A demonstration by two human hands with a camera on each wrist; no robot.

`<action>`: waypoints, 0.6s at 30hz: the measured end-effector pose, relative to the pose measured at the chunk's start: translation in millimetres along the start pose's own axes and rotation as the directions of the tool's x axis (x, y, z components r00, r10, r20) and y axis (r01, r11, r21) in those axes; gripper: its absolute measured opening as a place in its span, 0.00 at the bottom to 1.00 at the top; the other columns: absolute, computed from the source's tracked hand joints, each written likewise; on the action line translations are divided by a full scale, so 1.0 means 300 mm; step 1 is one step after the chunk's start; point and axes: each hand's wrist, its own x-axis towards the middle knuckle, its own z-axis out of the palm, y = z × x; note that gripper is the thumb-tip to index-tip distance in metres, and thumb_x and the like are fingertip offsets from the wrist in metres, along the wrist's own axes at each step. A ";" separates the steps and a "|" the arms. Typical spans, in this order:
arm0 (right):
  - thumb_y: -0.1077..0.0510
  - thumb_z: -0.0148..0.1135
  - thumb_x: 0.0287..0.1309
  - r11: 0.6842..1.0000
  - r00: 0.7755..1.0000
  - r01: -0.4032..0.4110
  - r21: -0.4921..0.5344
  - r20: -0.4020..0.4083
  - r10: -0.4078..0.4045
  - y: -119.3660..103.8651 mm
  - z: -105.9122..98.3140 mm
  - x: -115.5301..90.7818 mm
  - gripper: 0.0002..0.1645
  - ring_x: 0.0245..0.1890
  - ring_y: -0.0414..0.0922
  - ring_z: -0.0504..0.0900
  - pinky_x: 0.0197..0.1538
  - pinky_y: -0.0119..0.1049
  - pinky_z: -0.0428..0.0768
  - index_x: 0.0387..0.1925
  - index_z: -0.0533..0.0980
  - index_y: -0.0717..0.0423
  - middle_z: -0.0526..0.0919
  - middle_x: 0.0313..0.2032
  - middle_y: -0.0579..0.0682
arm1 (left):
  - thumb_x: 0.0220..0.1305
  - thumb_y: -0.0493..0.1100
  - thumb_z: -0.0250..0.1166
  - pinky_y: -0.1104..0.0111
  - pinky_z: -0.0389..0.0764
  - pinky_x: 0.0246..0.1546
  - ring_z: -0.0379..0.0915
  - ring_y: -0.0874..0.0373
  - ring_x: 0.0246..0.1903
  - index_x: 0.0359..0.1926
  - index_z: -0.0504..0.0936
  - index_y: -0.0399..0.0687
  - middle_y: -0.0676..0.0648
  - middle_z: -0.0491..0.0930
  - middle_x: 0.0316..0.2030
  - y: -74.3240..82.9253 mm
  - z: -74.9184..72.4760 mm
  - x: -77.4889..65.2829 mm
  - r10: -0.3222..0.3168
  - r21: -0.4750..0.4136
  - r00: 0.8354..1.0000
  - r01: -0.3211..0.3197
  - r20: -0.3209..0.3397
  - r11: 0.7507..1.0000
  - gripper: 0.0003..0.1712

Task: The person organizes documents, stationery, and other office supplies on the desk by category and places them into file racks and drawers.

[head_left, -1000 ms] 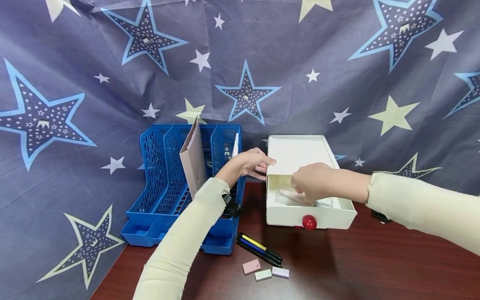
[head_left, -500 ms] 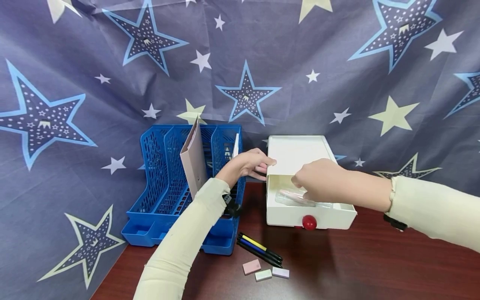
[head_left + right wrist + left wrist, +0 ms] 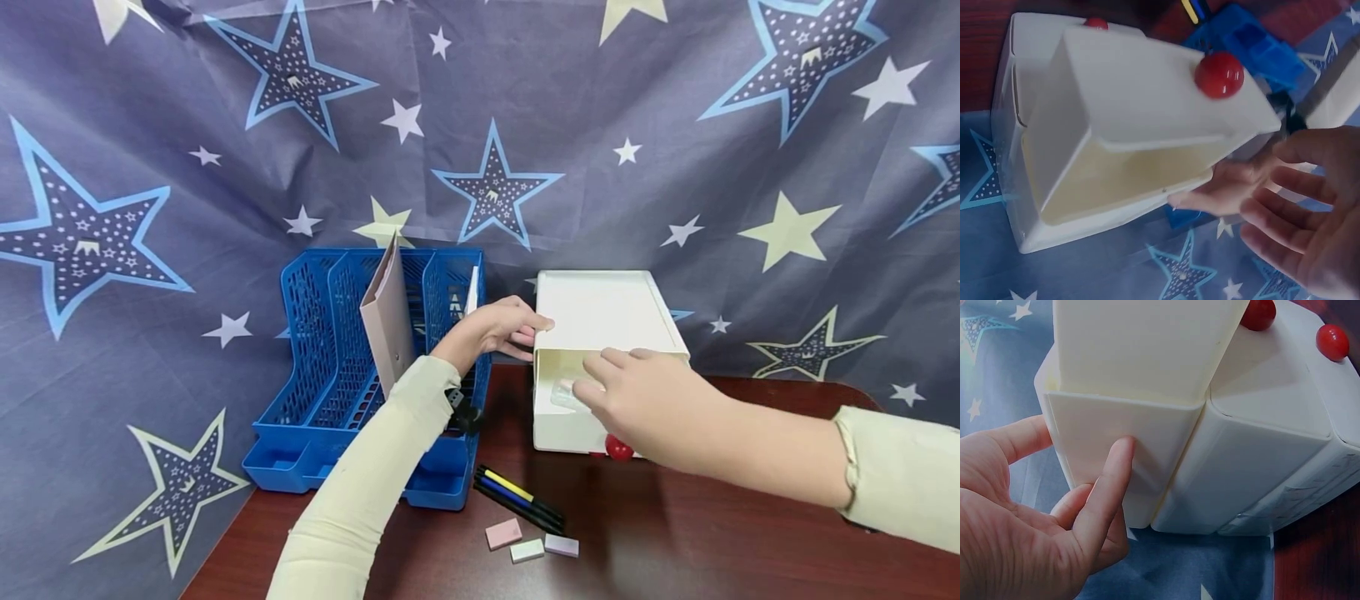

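A white drawer cabinet (image 3: pixel 607 308) stands at the back with its top drawer (image 3: pixel 566 427) pulled out. A red knob (image 3: pixel 618 447) marks the drawer front, partly behind my right hand. My left hand (image 3: pixel 504 325) rests against the cabinet's left front corner; in the left wrist view one straight finger (image 3: pixel 1116 465) touches its side. Over the drawer's front right part hovers my right hand (image 3: pixel 645 400), fingers loosely bent and holding nothing. Its bent fingers also show in the right wrist view, apart from the drawer. Part of a clear plastic item (image 3: pixel 564 395) lies inside the drawer.
Left of the cabinet is a blue file rack (image 3: pixel 307 333) holding a beige folder (image 3: pixel 386 321). Several pens (image 3: pixel 517 500) lie in front on the dark wooden table (image 3: pixel 675 542), beside a pink eraser (image 3: pixel 503 534) and two paler ones. A star-patterned cloth (image 3: pixel 600 100) hangs behind.
My right hand has come up out of the drawer and moved toward its front right, with its fingers loosening. My left hand and the drawer have stayed in place.
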 end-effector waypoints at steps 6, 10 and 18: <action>0.63 0.66 0.52 0.988 0.984 0.138 -0.066 -0.109 -0.144 -0.043 0.005 -0.033 0.16 0.33 0.47 0.73 0.30 0.36 0.73 0.44 0.77 0.58 0.78 0.36 0.52 | 0.68 0.42 0.68 0.54 0.89 0.45 0.82 0.58 0.30 0.28 0.81 0.44 0.49 0.84 0.29 0.004 -0.003 -0.003 0.002 0.002 1.000 -0.002 -0.010 1.000 0.11; 0.66 0.35 0.69 0.972 0.963 0.208 -0.114 -0.149 -0.223 -0.063 0.025 -0.057 0.20 0.34 0.46 0.72 0.29 0.35 0.72 0.44 0.76 0.58 0.76 0.36 0.51 | 0.68 0.42 0.68 0.48 0.83 0.57 0.81 0.58 0.30 0.27 0.82 0.44 0.49 0.84 0.29 0.003 -0.002 0.000 0.007 -0.003 1.000 -0.007 -0.006 1.000 0.12; 0.66 0.31 0.71 0.940 0.939 0.273 -0.203 -0.156 -0.306 -0.102 0.072 -0.106 0.21 0.35 0.47 0.71 0.31 0.36 0.74 0.39 0.75 0.55 0.76 0.37 0.50 | 0.68 0.42 0.69 0.50 0.85 0.55 0.80 0.57 0.32 0.26 0.81 0.45 0.48 0.83 0.30 -0.004 0.001 0.002 0.002 -0.007 1.000 -0.002 -0.009 1.000 0.13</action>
